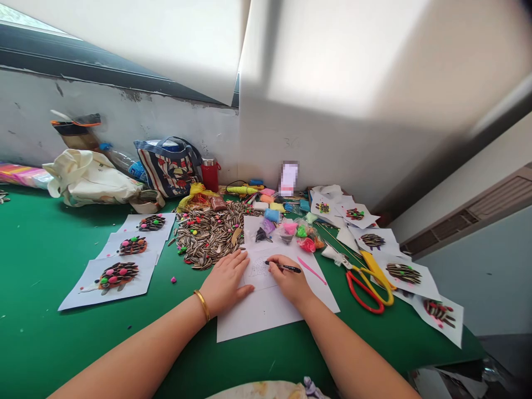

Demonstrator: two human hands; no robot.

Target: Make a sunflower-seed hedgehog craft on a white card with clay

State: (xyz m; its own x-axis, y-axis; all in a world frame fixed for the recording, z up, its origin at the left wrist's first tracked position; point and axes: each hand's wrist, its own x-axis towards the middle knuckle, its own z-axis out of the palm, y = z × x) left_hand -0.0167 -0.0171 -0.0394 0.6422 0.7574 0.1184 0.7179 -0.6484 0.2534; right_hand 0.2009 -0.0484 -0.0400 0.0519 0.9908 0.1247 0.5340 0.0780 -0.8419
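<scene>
The person's right hand (pixel 288 281) is curled around a black pen (pixel 291 269), with the thumb and fingers pinching it near the tip. The left hand (pixel 228 282) is flat, palm down, with its thumb stuck out, and it lies on the left side of a white sheet (pixel 249 318). It grips nothing. The sheet lies on the green table (pixel 41 249), near the middle of its near edge. A dotted drawing (pixel 258 269) is on the sheet, between the two hands.

The line could go wobbly if the left hand lifts and the sheet slides. The left fingers are just beside the drawing, so they could smudge the ink if it is wet. Little bags of clay (pixel 286 230) sit on the far part of the sheet, and they could tug it crooked if it gets turned. Seeds from the sunflower seed pile (pixel 210 233) could roll under the paper and make bumps.

The pen's tip points left, toward the drawing. Its long way runs side to side, almost along the table's near edge, with the tip a bit farther from that edge. Whether the tip touches the paper is too small to tell.
</scene>
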